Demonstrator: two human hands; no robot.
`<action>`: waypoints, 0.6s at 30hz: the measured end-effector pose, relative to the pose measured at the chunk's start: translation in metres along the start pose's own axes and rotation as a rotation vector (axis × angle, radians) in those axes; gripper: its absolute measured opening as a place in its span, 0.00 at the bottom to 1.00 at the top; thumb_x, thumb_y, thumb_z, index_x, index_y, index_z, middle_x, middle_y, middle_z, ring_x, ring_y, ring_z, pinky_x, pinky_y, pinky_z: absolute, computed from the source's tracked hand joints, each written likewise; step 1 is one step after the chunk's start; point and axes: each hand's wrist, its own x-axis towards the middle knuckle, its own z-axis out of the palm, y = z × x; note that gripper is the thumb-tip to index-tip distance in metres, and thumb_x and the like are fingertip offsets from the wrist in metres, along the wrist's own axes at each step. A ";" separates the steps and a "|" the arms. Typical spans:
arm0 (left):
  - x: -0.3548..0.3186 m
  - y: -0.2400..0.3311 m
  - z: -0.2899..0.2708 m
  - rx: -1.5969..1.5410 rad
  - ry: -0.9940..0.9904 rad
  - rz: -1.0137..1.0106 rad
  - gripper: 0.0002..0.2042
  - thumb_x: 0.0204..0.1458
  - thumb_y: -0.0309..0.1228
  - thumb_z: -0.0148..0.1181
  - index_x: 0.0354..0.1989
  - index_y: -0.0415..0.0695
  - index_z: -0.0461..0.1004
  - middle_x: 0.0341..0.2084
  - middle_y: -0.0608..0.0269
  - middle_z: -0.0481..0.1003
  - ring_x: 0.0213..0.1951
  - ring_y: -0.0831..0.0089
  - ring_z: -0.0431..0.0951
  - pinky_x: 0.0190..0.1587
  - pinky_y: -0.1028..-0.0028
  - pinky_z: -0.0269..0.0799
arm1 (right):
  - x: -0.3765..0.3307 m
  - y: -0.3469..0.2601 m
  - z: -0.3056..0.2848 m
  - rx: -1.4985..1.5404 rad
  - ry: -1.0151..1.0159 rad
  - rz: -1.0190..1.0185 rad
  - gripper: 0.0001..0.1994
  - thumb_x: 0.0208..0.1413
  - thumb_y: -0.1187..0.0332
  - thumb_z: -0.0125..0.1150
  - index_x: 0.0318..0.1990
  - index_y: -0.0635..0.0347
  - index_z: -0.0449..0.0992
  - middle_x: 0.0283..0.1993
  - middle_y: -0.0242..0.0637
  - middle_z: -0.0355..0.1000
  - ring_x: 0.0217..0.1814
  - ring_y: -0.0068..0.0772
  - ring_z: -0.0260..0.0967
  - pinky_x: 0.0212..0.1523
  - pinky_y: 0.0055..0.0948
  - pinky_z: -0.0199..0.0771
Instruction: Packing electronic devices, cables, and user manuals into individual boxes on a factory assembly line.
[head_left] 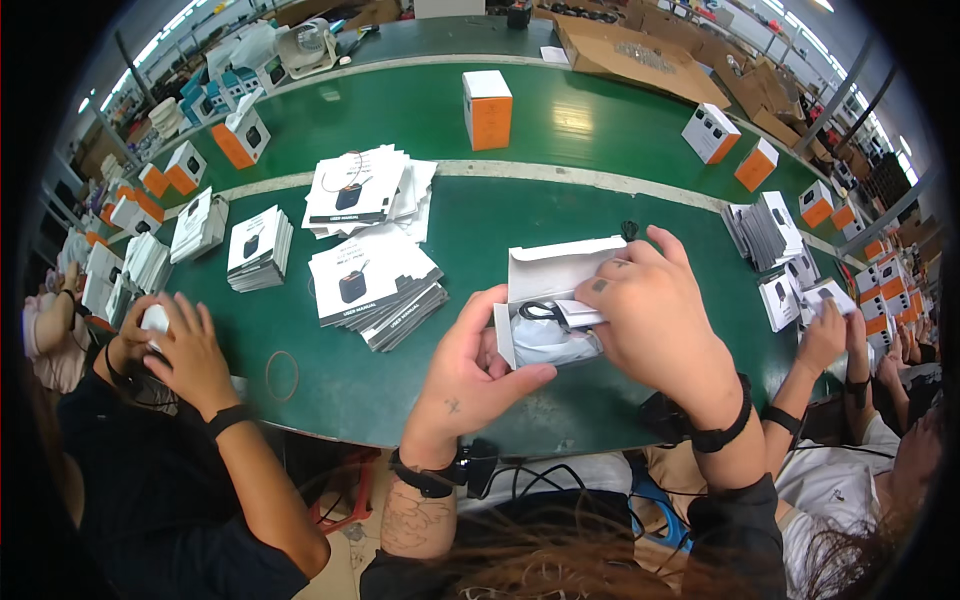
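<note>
An open white box (560, 267) is tilted toward me above the table's near edge. My left hand (465, 375) is closed round its left side, thumb along the front. Inside lies an item in a pale plastic wrap (552, 345), with a looped black cable (540, 312) on top. My right hand (660, 320) reaches over the right end of the box, fingers bent on a small white folded booklet (577, 313) at the opening. Its fingertips are partly hidden behind the back of the hand. A small black cord bundle (629, 230) shows just behind the right hand.
Stacks of user manuals (375, 285) lie left of my hands, near a loose rubber band (282, 376). A white-and-orange box (487, 110) stands on the green belt (400, 110) beyond. Co-workers' hands (190, 350) work at the left, others at the right near more booklets (765, 235).
</note>
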 end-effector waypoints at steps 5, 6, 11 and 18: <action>-0.002 0.007 0.001 0.078 0.004 -0.095 0.37 0.51 0.13 0.70 0.70 0.37 0.59 0.55 0.60 0.75 0.51 0.81 0.78 0.42 0.84 0.74 | -0.010 -0.006 -0.009 0.045 0.170 0.020 0.06 0.43 0.72 0.67 0.31 0.54 0.85 0.28 0.31 0.77 0.43 0.42 0.74 0.64 0.52 0.67; -0.001 0.011 0.003 0.201 0.000 -0.171 0.37 0.51 0.13 0.70 0.70 0.37 0.59 0.55 0.60 0.75 0.51 0.81 0.78 0.42 0.84 0.74 | -0.010 -0.005 -0.006 0.042 0.173 0.025 0.06 0.43 0.72 0.67 0.31 0.54 0.85 0.28 0.31 0.77 0.43 0.42 0.74 0.64 0.52 0.67; -0.006 0.001 -0.001 -0.044 -0.003 -0.051 0.37 0.51 0.13 0.71 0.69 0.36 0.59 0.54 0.62 0.74 0.52 0.81 0.77 0.45 0.83 0.74 | 0.000 -0.009 -0.003 0.035 0.021 -0.014 0.03 0.43 0.72 0.63 0.27 0.56 0.82 0.27 0.35 0.78 0.36 0.41 0.74 0.58 0.44 0.70; 0.000 0.002 0.004 -0.057 -0.024 -0.023 0.39 0.50 0.12 0.71 0.70 0.36 0.58 0.57 0.58 0.74 0.55 0.79 0.77 0.49 0.81 0.75 | -0.003 -0.002 0.003 -0.057 0.087 -0.047 0.04 0.45 0.71 0.62 0.28 0.55 0.83 0.26 0.33 0.77 0.35 0.39 0.75 0.54 0.43 0.70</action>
